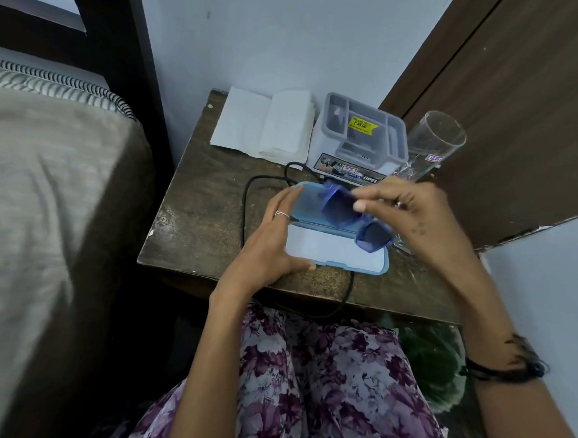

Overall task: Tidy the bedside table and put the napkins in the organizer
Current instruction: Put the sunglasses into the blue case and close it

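sunglasses held over an open case on the bedside table

a person sits facing a dark wooden bedside table (pixel 195 214), floral skirt (pixel 333 386) across the lap. the left hand (pixel 273 238) rests against the left end of an open blue glasses case (pixel 329 250), thumb curled along the near edge and fingers laid over the raised lid, so it grips the case. a thin ring (pixel 282 214) sits on one finger. the right hand (pixel 410 217) pinches a pair of blue sunglasses (pixel 350 218) between thumb and fingers, holding them just above the case, tilted, with one lens over the right end of the case's pale lining.

the napkins (pixel 268 125), a white folded stack, lie at the far left corner of the table, near the wall. just to their right, touching or nearly so, stands the grey organizer (pixel 360 139) with several compartments and a yellow price sticker (pixel 363 124); what lies in its compartments cannot be told. a clear drinking glass (pixel 433 142) stands at the far right, beside the organizer. a black cable (pixel 249 197) loops across the table left of the case and runs off the near edge. a bed (pixel 43 191) with a grey cover lies to the left, and a dark band (pixel 506 367) circles the right wrist.
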A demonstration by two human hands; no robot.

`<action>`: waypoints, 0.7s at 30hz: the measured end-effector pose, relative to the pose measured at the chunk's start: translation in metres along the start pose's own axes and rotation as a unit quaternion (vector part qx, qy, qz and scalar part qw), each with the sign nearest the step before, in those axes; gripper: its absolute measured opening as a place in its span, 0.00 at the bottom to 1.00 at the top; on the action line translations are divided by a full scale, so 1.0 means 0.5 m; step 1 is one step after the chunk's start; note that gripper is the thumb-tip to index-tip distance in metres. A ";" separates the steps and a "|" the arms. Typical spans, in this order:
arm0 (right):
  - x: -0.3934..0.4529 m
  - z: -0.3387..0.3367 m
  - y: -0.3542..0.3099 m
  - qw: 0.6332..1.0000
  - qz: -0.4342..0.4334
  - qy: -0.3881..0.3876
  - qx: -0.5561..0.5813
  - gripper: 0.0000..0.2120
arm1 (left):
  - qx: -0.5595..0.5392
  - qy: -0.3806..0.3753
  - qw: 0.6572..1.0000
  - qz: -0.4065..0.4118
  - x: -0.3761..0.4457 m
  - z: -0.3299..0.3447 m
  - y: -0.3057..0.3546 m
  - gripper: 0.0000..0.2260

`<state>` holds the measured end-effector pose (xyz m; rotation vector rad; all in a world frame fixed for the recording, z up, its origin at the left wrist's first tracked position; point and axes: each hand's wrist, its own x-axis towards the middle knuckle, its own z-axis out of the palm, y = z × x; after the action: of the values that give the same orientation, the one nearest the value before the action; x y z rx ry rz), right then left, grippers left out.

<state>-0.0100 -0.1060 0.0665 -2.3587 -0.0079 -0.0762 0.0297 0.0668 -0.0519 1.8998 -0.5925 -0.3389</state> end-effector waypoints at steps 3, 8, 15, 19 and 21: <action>-0.006 0.031 0.030 0.992 0.004 -0.074 -0.104 0.09 | -0.004 0.013 1.000 0.014 0.002 0.001 -0.007 0.49; -0.006 0.074 0.039 0.969 -0.011 -0.112 -0.221 0.10 | -0.023 0.034 0.999 0.027 0.004 0.007 -0.016 0.46; 0.002 0.097 0.046 0.968 -0.022 -0.074 -0.238 0.10 | -0.051 0.040 0.998 0.028 0.007 0.009 -0.019 0.44; 0.002 0.101 0.054 0.980 -0.020 -0.058 -0.190 0.08 | -0.043 0.042 0.998 0.030 0.008 0.010 -0.025 0.44; -0.005 0.096 0.059 0.988 -0.019 -0.027 -0.152 0.08 | -0.033 0.036 0.998 0.030 0.007 0.009 -0.022 0.45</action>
<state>-0.0092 -0.0931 0.0117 -2.6649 -0.0731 -0.0343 0.0331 0.0649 -0.0635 1.8186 -0.5824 -0.2469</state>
